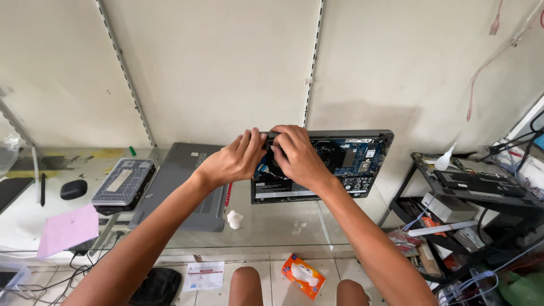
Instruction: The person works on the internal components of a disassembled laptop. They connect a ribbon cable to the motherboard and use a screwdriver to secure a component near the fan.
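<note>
Both at frame centre, on the opened laptop (340, 164): left hand (229, 161) curled, fingertips pressed to its upper left corner. Right hand (297, 156) bent over the same corner, grip hidden, cannot tell. Grey cover panel (187, 181) lying just left, on the glass table (283, 226).

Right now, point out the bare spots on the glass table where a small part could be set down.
Bare glass lies in front of the opened laptop with exposed blue circuit board, right of the small white bottle. Both hands, left hand and right hand, crowd the laptop's left corner. The grey removed cover and clear screwdriver case fill the left.
</note>
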